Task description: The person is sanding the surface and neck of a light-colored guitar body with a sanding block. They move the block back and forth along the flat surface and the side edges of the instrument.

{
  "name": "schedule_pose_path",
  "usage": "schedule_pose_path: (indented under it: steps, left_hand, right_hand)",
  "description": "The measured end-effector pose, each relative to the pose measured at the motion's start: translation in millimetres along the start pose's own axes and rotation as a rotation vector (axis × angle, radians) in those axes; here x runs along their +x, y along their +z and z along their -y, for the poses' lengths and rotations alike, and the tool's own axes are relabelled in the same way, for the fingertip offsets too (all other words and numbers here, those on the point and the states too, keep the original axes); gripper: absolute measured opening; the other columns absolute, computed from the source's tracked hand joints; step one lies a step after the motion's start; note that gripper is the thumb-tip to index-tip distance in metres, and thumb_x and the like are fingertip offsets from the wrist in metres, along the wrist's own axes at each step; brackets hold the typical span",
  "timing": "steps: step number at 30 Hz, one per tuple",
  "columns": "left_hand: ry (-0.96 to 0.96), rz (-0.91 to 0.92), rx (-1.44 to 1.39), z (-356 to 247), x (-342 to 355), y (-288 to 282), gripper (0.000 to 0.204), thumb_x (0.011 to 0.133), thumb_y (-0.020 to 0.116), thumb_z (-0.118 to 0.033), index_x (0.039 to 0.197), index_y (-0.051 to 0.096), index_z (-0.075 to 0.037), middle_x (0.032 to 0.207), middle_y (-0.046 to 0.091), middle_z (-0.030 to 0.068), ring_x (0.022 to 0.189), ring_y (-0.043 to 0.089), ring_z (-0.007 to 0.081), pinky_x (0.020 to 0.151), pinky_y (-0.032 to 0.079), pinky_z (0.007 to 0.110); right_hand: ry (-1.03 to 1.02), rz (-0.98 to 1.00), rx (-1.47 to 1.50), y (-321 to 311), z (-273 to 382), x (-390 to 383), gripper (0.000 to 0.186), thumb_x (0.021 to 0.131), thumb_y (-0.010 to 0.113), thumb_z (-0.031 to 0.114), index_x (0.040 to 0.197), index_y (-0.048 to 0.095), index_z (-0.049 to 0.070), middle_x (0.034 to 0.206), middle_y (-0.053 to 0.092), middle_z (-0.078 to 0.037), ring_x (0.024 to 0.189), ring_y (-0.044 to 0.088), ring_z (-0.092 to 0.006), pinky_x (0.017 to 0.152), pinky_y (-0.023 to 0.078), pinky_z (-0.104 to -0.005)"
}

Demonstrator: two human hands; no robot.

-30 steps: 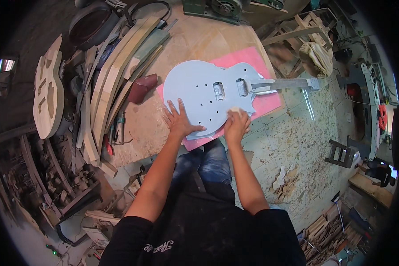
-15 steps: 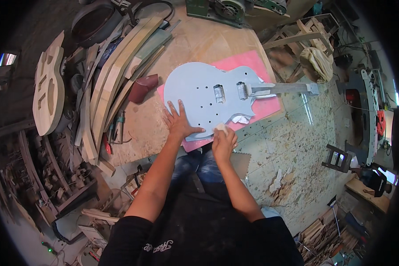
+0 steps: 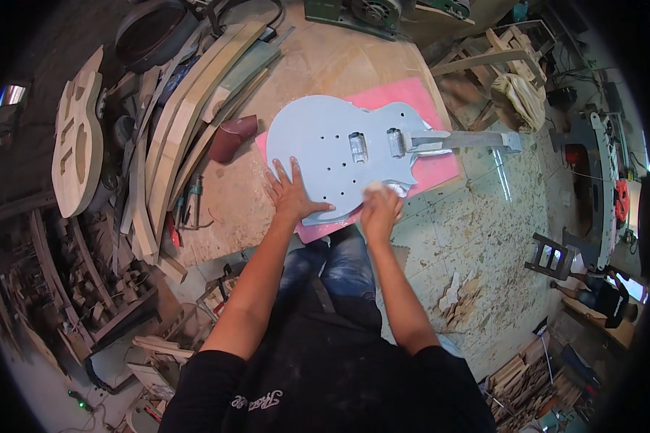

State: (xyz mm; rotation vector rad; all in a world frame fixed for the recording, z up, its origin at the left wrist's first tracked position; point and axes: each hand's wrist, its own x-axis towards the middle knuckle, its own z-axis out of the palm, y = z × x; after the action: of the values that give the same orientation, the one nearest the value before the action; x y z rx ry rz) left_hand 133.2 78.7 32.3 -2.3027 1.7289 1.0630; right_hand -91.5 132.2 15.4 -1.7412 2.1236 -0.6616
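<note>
A pale grey electric guitar body (image 3: 314, 119) with a neck (image 3: 469, 140) attached lies flat on a pink foam sheet (image 3: 432, 171). Holes and two rectangular cavities show in its face. My left hand (image 3: 290, 195) rests on the lower left of the body, palm down with fingers spread. At the near edge of the body, my right hand (image 3: 380, 214) grips a small pale pad (image 3: 373, 189) against it. Motion blurs that pad, so its exact kind is unclear. White material (image 3: 397, 187) shows beside the body's edge, close to my right hand.
The wooden workbench (image 3: 325, 61) carries a rolled dark red abrasive sheet (image 3: 232, 137), long curved wood strips (image 3: 195, 108) and hand tools (image 3: 193, 198). An unpainted guitar body (image 3: 78, 148) stands at left. Green machinery (image 3: 361, 14) sits at the far edge. Another person (image 3: 614, 303) works at far right.
My right hand has moved right and slightly away from me along the guitar's near edge, carrying the pad. My left hand keeps its place on the body.
</note>
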Motion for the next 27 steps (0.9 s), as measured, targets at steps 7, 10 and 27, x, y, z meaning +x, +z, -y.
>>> schedule_pose_path:
  steps: [7, 10, 27]
  left_hand:
    - [0.004, 0.02, 0.051, 3.0, -2.4, -0.9, 0.179, 0.044, 0.097, -0.076, 0.172, -0.01, -0.011, 0.173, -0.018, 0.0362, 0.157, -0.021, 0.0592, 0.126, -0.004, 0.069]
    - [-0.012, 0.049, 0.062, -1.7, -1.2, -5.4, 0.18, 0.044, 0.097, -0.077, 0.172, -0.01, -0.01, 0.173, -0.017, 0.0369, 0.157, -0.021, 0.0592, 0.126, -0.005, 0.07]
    - [0.016, 0.023, 0.048, -5.2, -1.2, -0.6, 0.179, 0.044, 0.096, -0.078, 0.172, -0.011, -0.012, 0.173, -0.016, 0.0363, 0.158, -0.021, 0.0585, 0.126, -0.005, 0.071]
  right_hand:
    - [0.035, -0.023, -0.01, 11.2, 15.9, -41.1, 0.02, 0.095, 0.069, 0.021, 0.113, 0.077, 0.02, 0.141, 0.055, -0.016, 0.132, 0.048, -0.0428, 0.105, 0.037, -0.0628]
    - [-0.032, 0.0, 0.006, 6.5, 4.0, -17.5, 0.021, 0.095, 0.068, 0.022, 0.114, 0.077, 0.02, 0.142, 0.055, -0.016, 0.133, 0.047, -0.0434, 0.105, 0.037, -0.0638]
    - [0.083, -0.066, -0.024, 15.6, 1.1, -11.5, 0.022, 0.093, 0.07, 0.021, 0.114, 0.077, 0.02, 0.141, 0.054, -0.016, 0.132, 0.047, -0.0434, 0.105, 0.037, -0.065]
